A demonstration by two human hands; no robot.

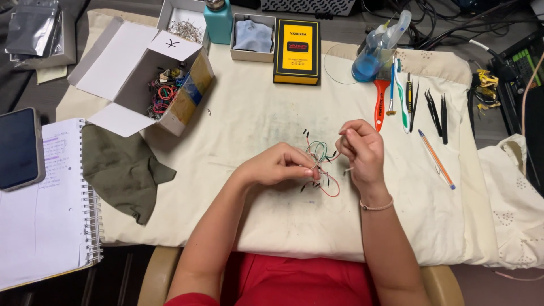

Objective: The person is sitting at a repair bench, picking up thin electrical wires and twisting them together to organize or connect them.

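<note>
L hand [279, 165] & R hand [360, 148] both pinching the wire bundle [321, 160]; wires look tangled, sorting seems unfinished; box of wires [170, 90] open nearby.

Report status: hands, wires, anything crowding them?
Left hand and right hand both pinch the wire bundle. Held above cream cloth. Nothing crowding.

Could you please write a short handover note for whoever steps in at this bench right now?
Left hand: fingers pinched on a small tangle of thin wires (red, green, black), held just above the cream cloth.
Right hand: fingers closed on one strand drawn up from the tangle.
Nearby: open cardboard box of more coloured wires, upper left; tweezers, brushes and a pencil to the right.
Done: no separated wires lie on the cloth.
Left: the tangle is still knotted together; the tools lie untouched.
</note>
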